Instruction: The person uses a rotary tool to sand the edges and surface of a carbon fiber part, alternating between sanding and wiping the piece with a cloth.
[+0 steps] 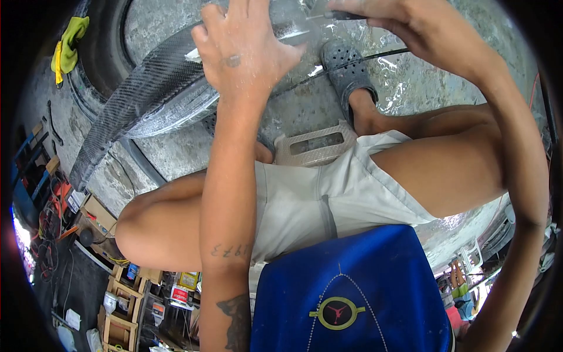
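My left hand [243, 53] lies on a long curved part with a dark carbon-weave surface [146, 73], its fingers spread and the tips cut off at the top edge. The part runs from the top centre down to the lower left. At the upper right, my right hand [390, 17] has its fingers closed on a small dark object [345, 15], too small to name, near the part's far end. Pale dust or wetness shows on the part beside my left hand.
A black tyre [102, 47] stands at the upper left, with a yellow-green glove [73, 44] near it. A beige plastic stool [314, 145] is between my legs. Wooden shelving [120, 331] with cans and bottles is at the lower left. A distant person [461, 293] shows at the lower right.
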A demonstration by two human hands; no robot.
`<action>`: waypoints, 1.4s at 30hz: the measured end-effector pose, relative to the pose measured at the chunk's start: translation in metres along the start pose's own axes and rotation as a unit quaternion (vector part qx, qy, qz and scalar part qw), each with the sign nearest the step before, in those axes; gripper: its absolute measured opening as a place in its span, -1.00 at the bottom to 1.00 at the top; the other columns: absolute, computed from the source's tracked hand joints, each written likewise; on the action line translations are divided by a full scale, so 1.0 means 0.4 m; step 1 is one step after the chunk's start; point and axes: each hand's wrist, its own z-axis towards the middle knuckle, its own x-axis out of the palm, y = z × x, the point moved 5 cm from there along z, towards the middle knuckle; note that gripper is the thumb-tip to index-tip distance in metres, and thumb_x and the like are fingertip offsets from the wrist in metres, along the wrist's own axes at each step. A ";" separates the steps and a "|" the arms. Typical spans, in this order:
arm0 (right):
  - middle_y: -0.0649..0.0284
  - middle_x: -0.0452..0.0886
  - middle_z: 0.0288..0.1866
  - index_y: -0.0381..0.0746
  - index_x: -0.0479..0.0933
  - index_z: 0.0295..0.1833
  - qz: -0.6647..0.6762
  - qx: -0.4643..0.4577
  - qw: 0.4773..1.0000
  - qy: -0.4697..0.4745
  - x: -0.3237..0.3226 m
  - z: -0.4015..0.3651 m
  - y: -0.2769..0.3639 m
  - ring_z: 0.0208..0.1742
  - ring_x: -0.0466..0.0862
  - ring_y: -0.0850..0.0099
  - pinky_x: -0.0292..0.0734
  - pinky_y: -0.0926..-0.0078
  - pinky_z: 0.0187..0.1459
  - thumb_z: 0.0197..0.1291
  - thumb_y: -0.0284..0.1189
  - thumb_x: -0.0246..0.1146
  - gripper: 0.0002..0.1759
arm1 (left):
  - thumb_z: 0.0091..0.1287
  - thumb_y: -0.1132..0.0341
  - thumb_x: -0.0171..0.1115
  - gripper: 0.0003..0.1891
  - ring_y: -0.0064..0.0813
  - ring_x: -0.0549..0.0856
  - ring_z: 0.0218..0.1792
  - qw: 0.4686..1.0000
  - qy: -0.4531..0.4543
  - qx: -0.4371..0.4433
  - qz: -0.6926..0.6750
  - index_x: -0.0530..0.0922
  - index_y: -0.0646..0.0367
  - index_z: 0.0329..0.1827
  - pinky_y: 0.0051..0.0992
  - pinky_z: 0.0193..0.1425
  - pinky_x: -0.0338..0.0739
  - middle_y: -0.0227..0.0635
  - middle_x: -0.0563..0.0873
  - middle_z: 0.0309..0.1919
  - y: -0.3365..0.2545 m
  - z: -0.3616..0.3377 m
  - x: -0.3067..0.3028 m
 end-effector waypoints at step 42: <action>0.14 0.60 -0.35 0.08 0.62 0.44 -0.001 0.041 0.999 -0.021 0.011 -0.005 0.040 -0.40 0.67 0.12 0.58 0.14 -0.33 0.15 -0.62 0.31 -0.30 | -0.27 0.00 0.68 -0.23 -0.21 0.59 -0.01 1.000 -0.018 -0.009 0.002 0.69 -0.05 0.14 -0.23 0.04 0.47 -0.49 0.73 0.04 0.013 -0.016 0.021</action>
